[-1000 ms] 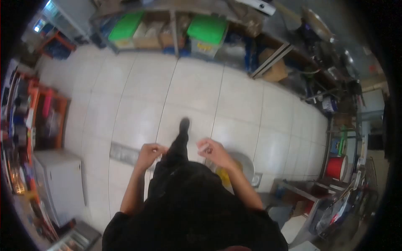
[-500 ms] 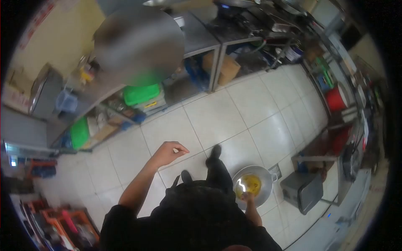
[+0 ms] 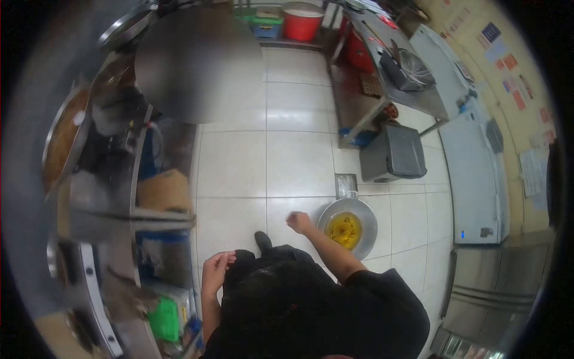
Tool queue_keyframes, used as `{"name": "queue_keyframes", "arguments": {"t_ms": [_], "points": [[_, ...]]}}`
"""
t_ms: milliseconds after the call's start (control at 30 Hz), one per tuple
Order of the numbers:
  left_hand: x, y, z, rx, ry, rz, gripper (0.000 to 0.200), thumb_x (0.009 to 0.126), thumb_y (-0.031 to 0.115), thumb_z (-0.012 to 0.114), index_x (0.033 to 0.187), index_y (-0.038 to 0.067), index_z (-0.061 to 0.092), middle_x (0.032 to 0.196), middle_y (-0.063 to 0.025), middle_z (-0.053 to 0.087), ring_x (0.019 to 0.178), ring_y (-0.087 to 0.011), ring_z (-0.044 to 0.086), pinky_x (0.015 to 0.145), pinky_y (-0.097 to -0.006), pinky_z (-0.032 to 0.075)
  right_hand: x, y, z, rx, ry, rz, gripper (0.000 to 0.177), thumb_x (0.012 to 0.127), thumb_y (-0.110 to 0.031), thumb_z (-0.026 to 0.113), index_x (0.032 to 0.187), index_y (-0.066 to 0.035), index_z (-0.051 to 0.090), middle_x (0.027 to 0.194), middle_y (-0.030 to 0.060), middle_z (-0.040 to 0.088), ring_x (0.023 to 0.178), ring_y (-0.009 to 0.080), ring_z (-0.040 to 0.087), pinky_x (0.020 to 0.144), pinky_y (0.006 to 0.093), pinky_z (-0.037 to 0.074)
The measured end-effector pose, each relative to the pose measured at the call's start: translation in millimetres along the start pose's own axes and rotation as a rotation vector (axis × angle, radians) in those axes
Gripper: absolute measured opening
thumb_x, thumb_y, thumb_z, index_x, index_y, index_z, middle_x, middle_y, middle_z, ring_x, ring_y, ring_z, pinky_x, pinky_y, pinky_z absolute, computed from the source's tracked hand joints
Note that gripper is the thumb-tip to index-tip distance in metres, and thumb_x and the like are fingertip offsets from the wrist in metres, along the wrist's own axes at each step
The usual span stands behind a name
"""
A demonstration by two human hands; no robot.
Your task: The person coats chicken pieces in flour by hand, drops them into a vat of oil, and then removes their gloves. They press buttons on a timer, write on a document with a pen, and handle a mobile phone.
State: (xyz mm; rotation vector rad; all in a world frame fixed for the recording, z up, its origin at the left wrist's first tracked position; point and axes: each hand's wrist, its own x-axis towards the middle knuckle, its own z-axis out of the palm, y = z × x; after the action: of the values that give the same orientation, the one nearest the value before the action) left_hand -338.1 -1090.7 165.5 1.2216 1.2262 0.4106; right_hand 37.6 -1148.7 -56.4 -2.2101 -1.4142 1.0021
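My right hand (image 3: pixel 297 222) is held out in front of my body, blurred, with the fingers curled in. I can make out nothing in it. The right forearm passes close by the left side of a large metal wok (image 3: pixel 369 226) on the floor. Yellow oil (image 3: pixel 343 232) with dark bits lies in the wok's bottom. My left hand (image 3: pixel 216 270) hangs beside my dark clothing, its fingers loosely bent and nothing visible in them.
Beyond the wok stand a grey lidded bin (image 3: pixel 391 152) and a metal table (image 3: pixel 430 103) with a wire strainer. Steel shelving with a cardboard box (image 3: pixel 164 191) and a green lid (image 3: pixel 163 319) lines the left. A white chest freezer (image 3: pixel 475 179) is at right. A red bucket (image 3: pixel 302 24) stands far ahead.
My view has turned to the right, so the shelving is now on my left. My right hand has swung forward, away from over the wok in view. My left hand has dropped nearer my body.
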Motion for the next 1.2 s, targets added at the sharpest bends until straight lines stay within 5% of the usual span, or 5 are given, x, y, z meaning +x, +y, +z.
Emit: {"name": "queue_keyframes", "arguments": {"t_ms": [100,367,767,967,1200], "points": [[114,31,-42,0.045,-0.082,0.055,0.03,0.104,0.019,0.064,0.129,0.002,0.069,0.107,-0.0081,0.076,0.097,-0.0144,0.071,0.083,-0.0282,0.054,115,-115,-46,0.675,-0.254,-0.102,0.024,0.092,-0.015,0.07,0.112,-0.003,0.071,0.1,0.0122,0.078,0.081,0.021,0.073,0.073,0.0352,0.059],[384,180,-101,-0.436,-0.363,0.064,0.042,0.106,0.027,0.062,0.136,-0.001,0.062,0.118,-0.0089,0.07,0.106,-0.0152,0.066,0.083,-0.0297,0.056,266,-372,-186,0.879,-0.57,-0.16,0.049,0.097,-0.004,0.057,0.145,-0.005,0.054,0.122,0.009,0.072,0.074,0.0108,0.062,0.057,0.0203,0.041],[699,349,-57,-0.462,-0.662,-0.223,0.029,0.103,0.028,0.068,0.112,0.002,0.072,0.094,-0.0041,0.066,0.087,-0.0118,0.062,0.074,-0.0253,0.049,455,-392,-286,1.361,0.07,-0.099,0.067,0.097,-0.012,0.062,0.158,-0.005,0.035,0.155,0.0218,0.05,0.082,0.0191,0.071,0.047,0.0181,0.037],[845,434,-50,-0.166,-0.637,-0.117,0.032,0.099,0.027,0.073,0.114,0.0,0.074,0.095,-0.0039,0.072,0.081,-0.0103,0.065,0.067,-0.0249,0.053,612,-323,-346,1.131,0.452,0.111,0.035,0.09,0.001,0.073,0.123,-0.001,0.061,0.11,0.011,0.07,0.074,0.0137,0.065,0.067,0.0268,0.05],[984,517,-99,-0.258,-0.28,-0.079,0.035,0.101,0.032,0.07,0.114,0.0,0.075,0.098,-0.0055,0.074,0.085,-0.0131,0.068,0.069,-0.027,0.055,810,-326,-549,0.846,0.254,0.052,0.016,0.098,-0.014,0.07,0.109,-0.002,0.071,0.081,0.0045,0.071,0.067,0.0097,0.062,0.061,0.0232,0.046]]}}
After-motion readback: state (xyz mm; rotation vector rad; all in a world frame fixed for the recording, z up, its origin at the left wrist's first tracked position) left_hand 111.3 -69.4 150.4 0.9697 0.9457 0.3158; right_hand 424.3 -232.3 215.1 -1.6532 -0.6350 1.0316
